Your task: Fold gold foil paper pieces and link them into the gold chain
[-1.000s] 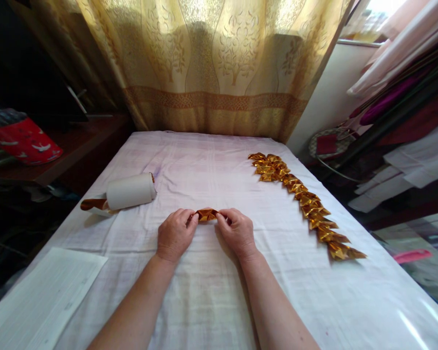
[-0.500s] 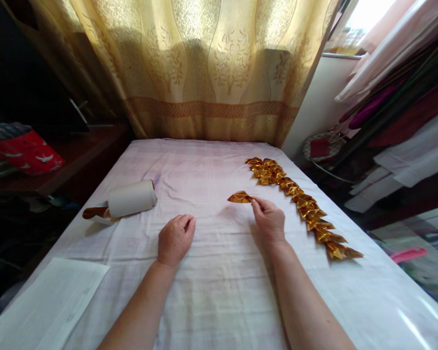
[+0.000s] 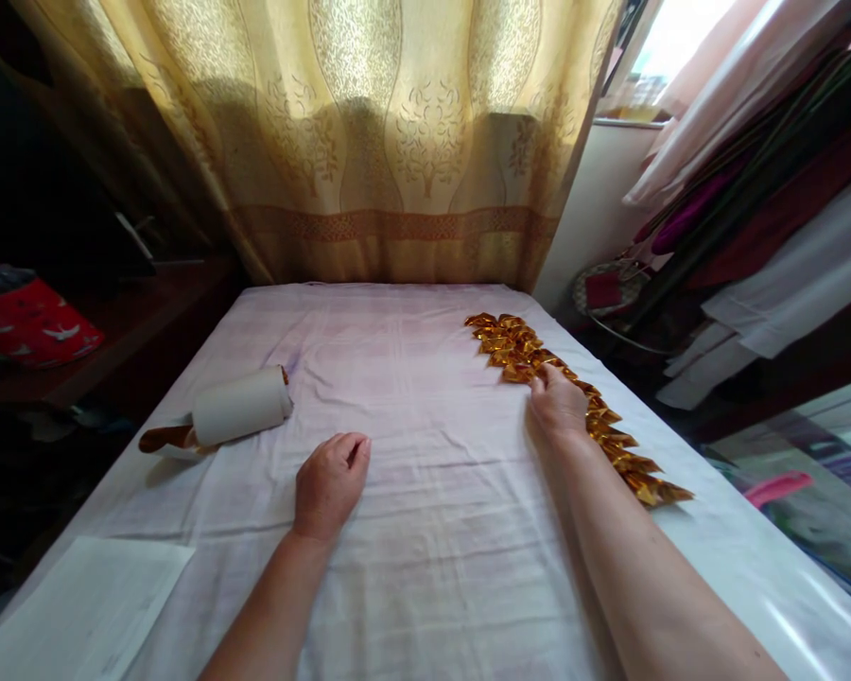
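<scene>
My right hand [image 3: 562,402] reaches over to the row of folded gold foil pieces [image 3: 614,440] on the right of the cloth. Its fingers pinch the right end of one folded gold foil piece [image 3: 516,374], which lies at the near end of a short second line beside the row. Part of the row is hidden behind my hand and forearm. Resting on the cloth near the middle, my left hand [image 3: 332,480] is loosely closed in a fist, with nothing seen in it.
A white-backed roll [image 3: 241,407] with a gold inner side lies on the left. White paper [image 3: 85,605] is at the front left. A red container [image 3: 32,322] stands on a dark side table. Hanging clothes [image 3: 787,246] and a curtain [image 3: 369,170] border the bed [image 3: 411,567].
My right hand has carried the folded gold foil piece to the right and set it against the other pieces. The left hand stays closed in place, while the view has shifted slightly.
</scene>
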The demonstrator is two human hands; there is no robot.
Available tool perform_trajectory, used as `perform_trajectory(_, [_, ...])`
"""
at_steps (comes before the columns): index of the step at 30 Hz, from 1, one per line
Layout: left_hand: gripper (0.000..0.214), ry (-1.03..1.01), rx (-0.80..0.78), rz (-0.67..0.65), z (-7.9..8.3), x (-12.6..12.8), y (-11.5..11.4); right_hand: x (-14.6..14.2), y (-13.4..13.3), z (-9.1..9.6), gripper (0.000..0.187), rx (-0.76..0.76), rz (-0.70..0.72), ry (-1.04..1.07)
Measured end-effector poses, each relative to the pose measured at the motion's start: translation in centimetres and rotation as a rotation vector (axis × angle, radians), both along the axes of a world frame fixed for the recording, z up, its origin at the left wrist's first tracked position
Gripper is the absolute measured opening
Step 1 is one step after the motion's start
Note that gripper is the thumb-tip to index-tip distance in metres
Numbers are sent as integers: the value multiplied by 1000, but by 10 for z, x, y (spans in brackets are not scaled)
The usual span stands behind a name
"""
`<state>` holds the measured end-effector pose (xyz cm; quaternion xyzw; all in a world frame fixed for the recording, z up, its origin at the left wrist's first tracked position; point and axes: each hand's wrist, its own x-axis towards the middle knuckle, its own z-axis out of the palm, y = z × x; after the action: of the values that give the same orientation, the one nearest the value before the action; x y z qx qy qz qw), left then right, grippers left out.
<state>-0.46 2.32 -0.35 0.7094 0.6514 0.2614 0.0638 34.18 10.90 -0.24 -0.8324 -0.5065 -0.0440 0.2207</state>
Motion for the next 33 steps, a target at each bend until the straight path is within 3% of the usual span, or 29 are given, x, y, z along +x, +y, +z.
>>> perform_trajectory(3, [24, -6, 6, 8, -1, 0, 0, -14, -7, -7, 31, -16, 70, -16])
perform_trajectory(8, [25, -18, -1, 9, -2, 0, 0, -31, -9, -12, 31, -31, 148, -61])
perform_trajectory(18, [24, -43, -15, 7, -4, 0, 1, -31, 5, -11, 29, -60, 137, -89])
perform_trajectory(24, [25, -140, 59, 17, -7, -6, 5, -34, -6, -15, 30, -6, 144, -65])
perform_trajectory(27, [28, -143, 126, 74, -1, -23, 12, -42, -21, -18, 27, 13, 184, -47])
perform_trajectory(30, [35, -34, 308, 239, 5, -46, 17, -50, -35, -22, 23, 30, 226, -32])
perform_trajectory(33, [50, 74, 329, 381, 10, -68, 17, -56, -44, -24, 22, 68, 265, -15])
